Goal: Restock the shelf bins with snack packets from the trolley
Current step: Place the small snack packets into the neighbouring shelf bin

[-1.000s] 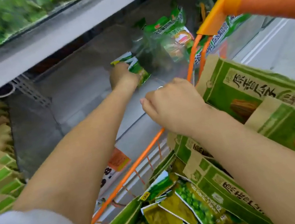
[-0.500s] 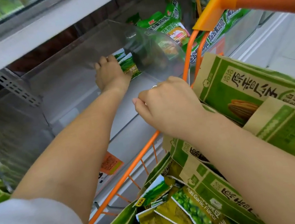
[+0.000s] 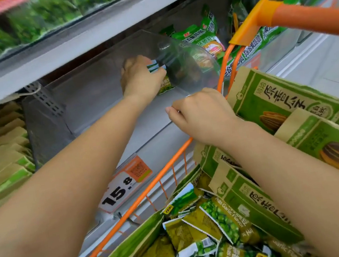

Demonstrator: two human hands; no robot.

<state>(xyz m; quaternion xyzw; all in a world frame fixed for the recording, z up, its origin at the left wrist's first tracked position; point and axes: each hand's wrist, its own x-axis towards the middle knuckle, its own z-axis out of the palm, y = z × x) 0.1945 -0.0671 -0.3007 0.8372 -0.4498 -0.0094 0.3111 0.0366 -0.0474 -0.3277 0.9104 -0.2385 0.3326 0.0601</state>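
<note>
Left hand (image 3: 141, 78) is deep in the clear shelf bin (image 3: 91, 96), fingers wrapped around a small stack of green pea packets (image 3: 159, 78), right up against the bin's curved transparent divider (image 3: 186, 62). The packets sit low at the bin's right-hand end, their lower edges near the bin floor; whether they touch it, I can't tell. Right hand (image 3: 202, 116) is curled at the bin's front lip, thumb and forefinger pinched close, just above the orange trolley rim (image 3: 152, 189). It seems to be steadying the clear front edge, though I can't make out what, if anything, is between those fingers.

Down in the trolley there's a loose heap of garlic pea packets (image 3: 204, 234), with the larger sunflower seed bags (image 3: 283, 104) stacked to the right. Below the bin, a price tag (image 3: 126, 185) hangs on the shelf edge.

On handling, my read: these pea packets look light, crinkly and slick, soft-sided with air inside, so a stack wants to fan out and slide. Best taken across the flat faces, several at once, thumb on one side and fingers on the other, squeezed just enough to keep them square. Pinching a sealed edge would let the rest spill. Most of the bin looks unfilled, so plenty of restocking remains.
</note>
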